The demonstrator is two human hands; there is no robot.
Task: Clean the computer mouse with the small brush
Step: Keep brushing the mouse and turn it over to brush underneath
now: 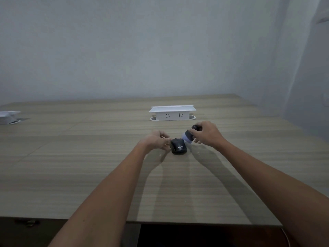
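Observation:
A black computer mouse (178, 146) with pale lettering on its back lies on the wooden table (89, 166), a little past the middle. My left hand (157, 139) rests against its left side, fingertips touching it. My right hand (207, 133) grips a small brush (188, 135) with a dark handle and pale bristles. The bristles point down and left, right by the mouse's far right edge. Whether they touch the mouse is unclear.
A white pop-up socket box (172, 113) stands on the table just behind my hands. Another white box (8, 117) sits at the far left edge. A pale wall rises behind the table. The table's near edge runs below my forearms.

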